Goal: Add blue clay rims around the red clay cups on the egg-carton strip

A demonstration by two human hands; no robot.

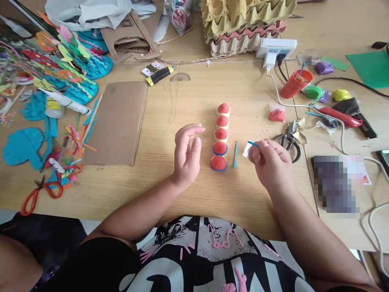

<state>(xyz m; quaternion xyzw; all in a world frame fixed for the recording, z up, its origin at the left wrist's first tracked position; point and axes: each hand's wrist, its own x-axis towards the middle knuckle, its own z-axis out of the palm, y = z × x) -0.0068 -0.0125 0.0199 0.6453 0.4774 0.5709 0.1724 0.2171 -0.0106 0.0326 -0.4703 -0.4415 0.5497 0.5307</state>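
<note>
A column of red-topped egg-carton cups runs down the table between my hands. The two nearest me have blue along their lower edges. My left hand is just left of the column, fingers curved and thumb apart, with nothing in it. Pinched in my right hand is a thin blue clay strip, mostly covered by the fingers. Another blue clay strip lies on the table right of the column. A small clear wrapper lies beside my right hand.
Black-handled pliers and a bag of red clay lie beyond my right hand. A white cable crosses the right side. Cardboard and orange scissors lie left. Egg trays are stacked at the back.
</note>
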